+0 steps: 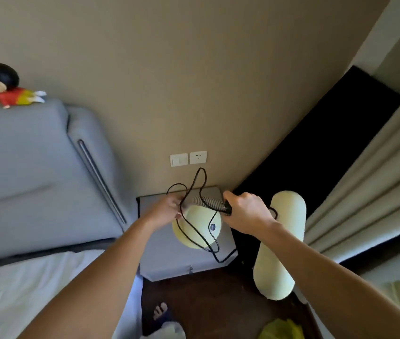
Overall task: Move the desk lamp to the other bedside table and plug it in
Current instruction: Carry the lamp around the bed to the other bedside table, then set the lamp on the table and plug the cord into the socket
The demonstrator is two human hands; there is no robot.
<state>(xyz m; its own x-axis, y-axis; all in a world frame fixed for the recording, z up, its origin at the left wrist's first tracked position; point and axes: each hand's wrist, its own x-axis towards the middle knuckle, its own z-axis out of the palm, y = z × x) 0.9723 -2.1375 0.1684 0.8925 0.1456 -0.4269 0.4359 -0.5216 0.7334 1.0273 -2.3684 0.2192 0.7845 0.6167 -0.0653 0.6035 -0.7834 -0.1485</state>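
A pale yellow desk lamp has its round base (197, 228) over the grey bedside table (167, 260), and its long tube head (282, 243) hangs off the table's right side. My right hand (245, 212) is shut on the lamp's ribbed flexible neck (206, 201). My left hand (167, 209) holds loops of the black power cord (200, 178), which also trails over the base and the table's front right corner. A white wall socket (198, 157) sits just above the table, with nothing plugged into it.
A white light switch (178, 160) is left of the socket. A grey padded headboard (35, 167) and white bed (35, 289) fill the left. A cartoon doll (5, 85) sits on the headboard. Curtains (377, 179) hang at right. Dark floor below, with my foot (160, 310).
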